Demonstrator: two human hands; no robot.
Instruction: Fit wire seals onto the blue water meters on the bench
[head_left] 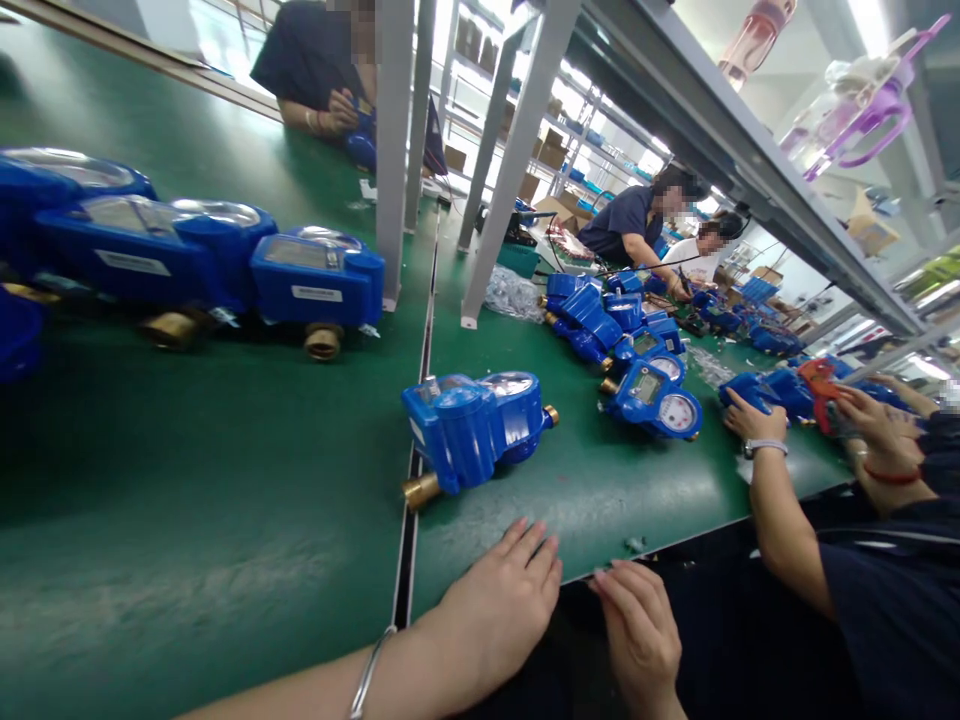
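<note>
My left hand (502, 595), with a metal bangle at its wrist, lies palm down at the front edge of the green tabletop. Its fingers are stretched out and hold nothing visible. Just beyond it, a blue water meter (476, 425) with brass pipe ends lies on its side across the dark seam in the table. My right hand (643, 630) is by the table edge, to the right of the left one. Its fingers are bent and pressed together; whatever they may hold is hidden. Small scraps (635, 545) lie on the edge close to its fingertips.
Several blue meters (319, 280) stand in a row at left. Another meter (652, 400) with its dials up lies at right, before a pile. Grey metal posts (517, 160) rise from the table. At far right, co-workers' hands (757, 420) handle meters and an orange-red piece (819, 390).
</note>
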